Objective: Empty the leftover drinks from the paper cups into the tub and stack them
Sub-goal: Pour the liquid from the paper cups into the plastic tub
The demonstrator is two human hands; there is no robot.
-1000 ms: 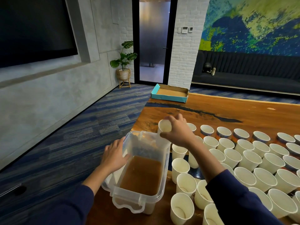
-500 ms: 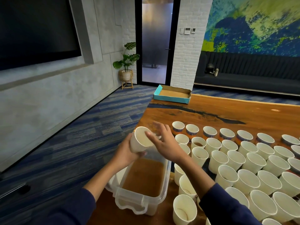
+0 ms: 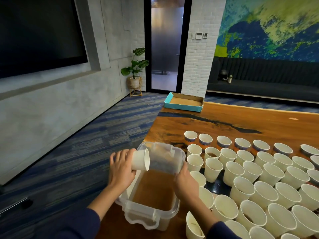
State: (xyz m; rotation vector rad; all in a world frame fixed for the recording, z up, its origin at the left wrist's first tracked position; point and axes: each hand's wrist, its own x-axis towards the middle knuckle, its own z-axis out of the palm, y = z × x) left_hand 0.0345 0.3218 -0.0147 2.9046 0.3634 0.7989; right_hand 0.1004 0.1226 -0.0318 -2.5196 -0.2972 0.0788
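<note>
The left hand [image 3: 121, 171] sits at about 9 o'clock of the tub [image 3: 151, 219], fingers wrapped around a paper cup [image 3: 140, 161]. The cup lies tipped on its side over the tub's left rim, its mouth facing 3 o'clock across the tub; no liquid is seen leaving it, so it looks already drained.

The tub stands at the table's [image 3: 224, 121] near-left corner and holds a fair depth of brown drink, so a number of cups have by my reckoning gone in already. No stack of emptied cups shows anywhere in view, though the left hand may hide one beside the tub.

The right hand [image 3: 185, 180] is at the tub's 3 o'clock side, against its right rim. Its fingers look curled at the rim, but I cannot tell whether it grips the wall or merely rests there. The two hands are apart, one on each side of the tub.

From 1 to 4 o'clock of the tub stands a crowd of cups [image 3: 259, 171] in rows, upright, touching or just beside one another. Brown dregs show in several, such as one in the second row [image 3: 212, 154]. Most of the job is therefore still ahead: dozens left to pour out, and the stacking barely begun, as far as can be seen.
</note>
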